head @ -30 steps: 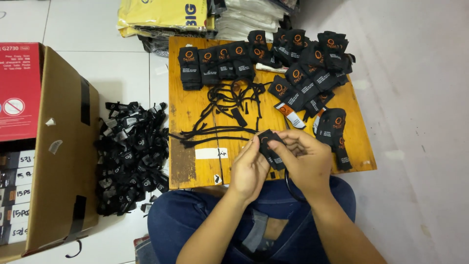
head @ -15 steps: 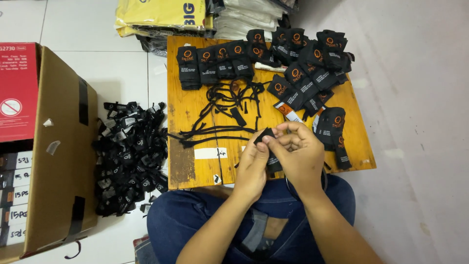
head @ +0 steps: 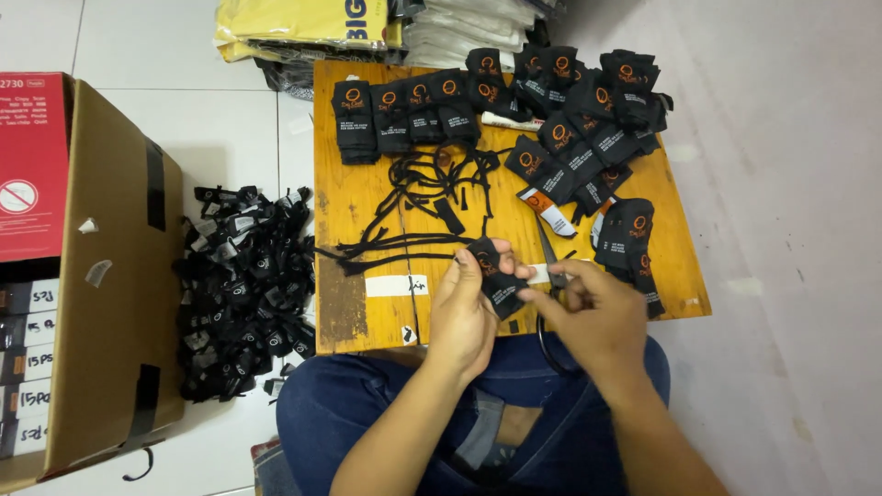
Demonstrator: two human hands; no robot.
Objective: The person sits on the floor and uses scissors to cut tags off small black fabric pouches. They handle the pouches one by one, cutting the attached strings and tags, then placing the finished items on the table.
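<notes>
black tag held between both hands over the board's near edge

since the earlier pictures the hands have drawn slightly apart: half a second ago they were bunched together over the tag, and the right one has slid off toward the right. the cardboard box, the wooden board and the heaps have not shifted.

largest first: the box stands open at the left, with a heap of black tags on the floor tiles between it and the board. rows of finished tags lie across the board's far side, and loose black strings lie in its middle.

the left hand is closed around the black tag, pinching it between thumb and fingers. the right hand sits just beside it, its fingertips pinched at the tag's lower corner. the tag lies between the two hands, above the board's near edge.
</notes>
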